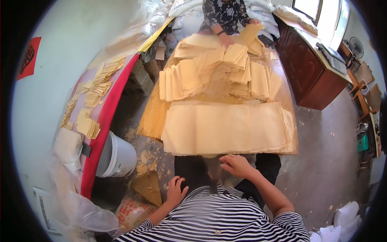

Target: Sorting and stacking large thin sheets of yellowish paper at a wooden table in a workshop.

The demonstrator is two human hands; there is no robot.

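Note:
A stack of thin, pale-yellow sheets (226,128) lies flat along the near edge of the table, its right-hand edges uneven. My right hand (237,165) hangs just short of that edge, its fingers bent and holding nothing visible. Lower and to the left, my left hand (176,190) rests by my thigh with its fingers apart and nothing in it. Beyond the flat stack, folded bundles of the same sheets (181,80) fan out across the middle, and further bundles (261,78) overlap on the right.
At the far end a co-worker's hand (226,40) touches the sheets; the other hand (254,21) holds one up. To the left are a red-edged table (105,121) bearing small bundles and a white bucket (125,155). Dark red cabinets (311,69) stand right.

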